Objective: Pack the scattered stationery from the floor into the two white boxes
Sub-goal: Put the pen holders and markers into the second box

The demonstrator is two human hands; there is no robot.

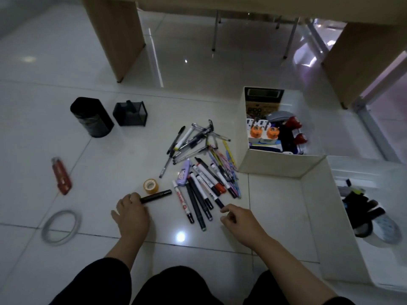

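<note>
In the head view, the left hand (132, 213) has its grip closed around a black marker (156, 196) lying on the floor (66, 62) beside a yellow tape roll (150, 185). The right hand (239, 219) pinches the tip of a dark-capped marker (217, 200) in the marker pile (204, 190). Two white boxes (279, 166) stand to the right.

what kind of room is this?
Probably an office or classroom: glossy tiled floor, wooden desk panels with metal chair legs behind them, and a heap of pens and markers beside two white boxes.
</note>
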